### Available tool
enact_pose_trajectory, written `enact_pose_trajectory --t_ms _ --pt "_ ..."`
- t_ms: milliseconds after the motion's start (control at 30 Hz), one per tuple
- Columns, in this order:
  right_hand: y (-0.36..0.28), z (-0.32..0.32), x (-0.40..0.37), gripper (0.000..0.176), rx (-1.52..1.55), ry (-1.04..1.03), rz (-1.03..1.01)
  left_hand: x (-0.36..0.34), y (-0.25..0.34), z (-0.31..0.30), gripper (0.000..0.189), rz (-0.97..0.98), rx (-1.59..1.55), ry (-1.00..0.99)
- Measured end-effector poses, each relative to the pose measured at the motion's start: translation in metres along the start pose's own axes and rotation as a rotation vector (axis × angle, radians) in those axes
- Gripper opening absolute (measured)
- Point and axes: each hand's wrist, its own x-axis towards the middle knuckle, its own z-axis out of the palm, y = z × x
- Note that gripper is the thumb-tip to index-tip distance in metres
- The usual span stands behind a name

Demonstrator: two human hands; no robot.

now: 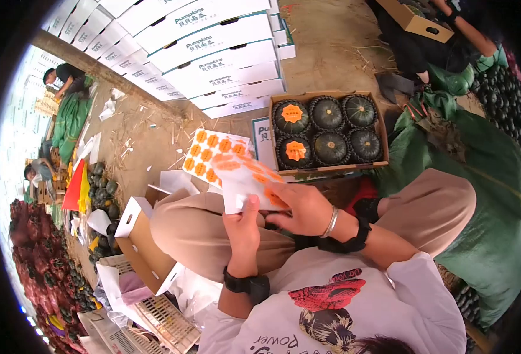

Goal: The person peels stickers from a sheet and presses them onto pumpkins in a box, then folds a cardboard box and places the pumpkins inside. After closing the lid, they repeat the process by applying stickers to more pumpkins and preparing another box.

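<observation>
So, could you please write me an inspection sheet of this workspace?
Surface: brown ground, strewn with straw and scraps.
Job's things: sticker sheet held above the lap; second sheet behind it; carton with six dark green pumpkins, the two leftmost bearing orange stickers.
Clutter: open white carton and plastic crate at left.
Hands: left hand grips the held sheet's near edge; right hand is at its right side, pinch unclear.
Cables: nothing seen.
Surroundings: stacked white boxes, green sack, other people nearby.
</observation>
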Motion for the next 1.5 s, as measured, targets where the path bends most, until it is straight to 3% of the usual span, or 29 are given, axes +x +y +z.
enact_pose_trajectory --t_ms 67,167,200,233,300,333,367,400,433,500,533,600,700,733,800,900,1000,1033,1133,1167,1267,1333,1367,1467,1500 --pt "-0.011 -0.013 -0.001 0.034 0.157 -0.190 0.170 -0.008 0.002 0.002 0.029 -0.008 0.146 0.001" --pt "0.018 0.003 -0.011 0.023 0.329 -0.141 0.217 -0.008 -0.008 0.002 0.022 0.138 0.284 -0.018" --pt "0.027 0.007 -0.014 0.020 0.390 -0.122 0.225 -0.007 -0.010 0.001 0.021 0.099 0.348 -0.054" --pt "0.030 0.002 -0.012 0.016 0.691 -0.267 0.624 -0.007 -0.005 0.002 0.021 0.061 0.415 -0.085" --pt "0.052 0.001 -0.018 0.017 0.841 -0.232 0.690 -0.004 -0.005 -0.003 0.021 0.050 0.610 -0.155" --pt "0.063 0.001 -0.018 0.018 0.918 -0.217 0.715 -0.003 -0.007 -0.001 0.021 0.033 0.550 -0.132" --pt "0.073 -0.004 -0.018 0.018 0.809 -0.072 0.746 -0.001 -0.010 -0.001 0.022 0.015 0.492 -0.106" --pt "0.098 -0.008 -0.018 0.015 0.465 0.017 0.688 -0.001 -0.012 0.000 0.023 -0.004 0.434 -0.079" --pt "0.122 -0.007 -0.020 0.013 -0.013 0.307 0.512 0.000 -0.012 0.000 0.023 0.002 0.417 -0.052" --pt "0.166 -0.020 -0.017 0.014 -0.471 0.473 0.269 0.001 -0.011 0.001 0.024 0.017 0.385 0.002" --pt "0.180 -0.026 -0.014 0.012 -0.609 0.458 0.168 0.001 -0.012 0.002 0.025 0.004 0.395 -0.010" --pt "0.209 -0.024 -0.014 0.010 -0.728 0.284 0.168 0.001 -0.013 0.003 0.026 -0.023 0.421 -0.037" --pt "0.211 0.000 -0.023 0.009 -0.841 -0.212 0.375 0.003 -0.013 0.004 0.027 -0.020 0.429 -0.056" --pt "0.223 0.013 -0.039 0.014 -0.813 0.048 0.139 0.005 -0.014 0.003 0.027 -0.021 0.417 -0.046" --pt "0.215 0.015 -0.041 0.022 -0.789 -0.131 0.318 0.008 -0.017 0.003 0.027 -0.023 0.388 -0.018" --pt "0.232 0.003 -0.038 0.032 -0.726 -0.225 0.373 0.011 -0.015 0.007 0.026 -0.056 0.328 0.010" --pt "0.210 -0.006 -0.033 0.041 -0.771 -0.262 0.464 0.014 -0.013 0.006 0.022 0.091 0.435 0.014" --pt "0.208 -0.007 -0.031 0.048 -0.770 -0.353 0.523 0.014 -0.012 0.008 0.021 0.083 0.344 0.028" --pt "0.161 -0.020 -0.018 0.046 -0.836 -0.653 0.710 0.017 -0.012 0.007 0.024 0.076 0.132 0.029" --pt "0.133 -0.032 -0.006 0.043 -0.707 -0.814 0.693 0.016 -0.016 0.004 0.027 0.077 0.109 0.009" --pt "0.075 -0.025 -0.008 0.039 0.101 -0.164 0.465 0.004 -0.014 0.003 0.031 0.017 -0.134 0.039" --pt "0.038 -0.021 0.005 0.042 0.386 -0.140 0.355 0.000 -0.015 -0.004 0.044 -0.057 -0.292 0.016" --pt "0.024 -0.021 0.012 0.041 0.389 -0.207 0.295 0.001 -0.014 -0.007 0.046 -0.087 -0.371 0.006" --pt "0.021 -0.004 0.013 0.038 0.413 -0.149 0.366 0.004 -0.009 -0.009 0.059 -0.118 -0.442 -0.074" --pt "0.029 0.003 0.011 0.030 0.472 -0.150 0.397 0.005 -0.009 -0.011 0.061 -0.118 -0.476 -0.107"
